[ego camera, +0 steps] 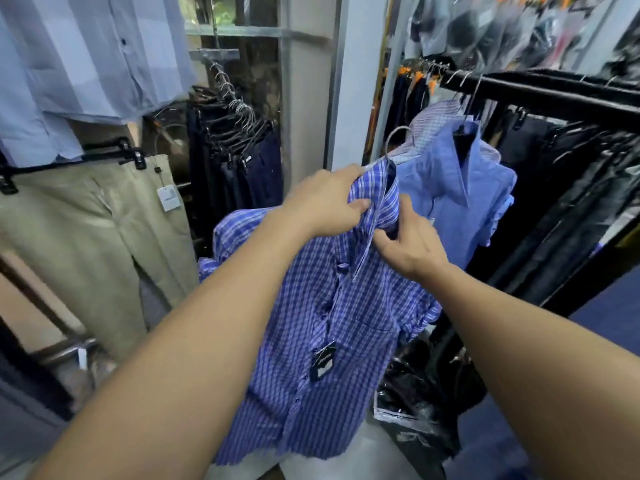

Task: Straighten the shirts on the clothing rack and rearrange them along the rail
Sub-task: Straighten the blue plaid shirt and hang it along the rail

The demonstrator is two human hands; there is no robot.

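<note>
hung blue shirt (453, 199) crowds the rail (540, 95); left side open.

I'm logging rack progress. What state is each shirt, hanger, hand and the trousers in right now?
checked shirt: off the rail, held up by its collar
hanger hook: in the checked shirt, hooked on nothing
left hand: grips the collar
right hand: pinches the collar's other side
plain blue shirt: hanging from the rail
khaki trousers: clipped to a hanger, hanging
</note>
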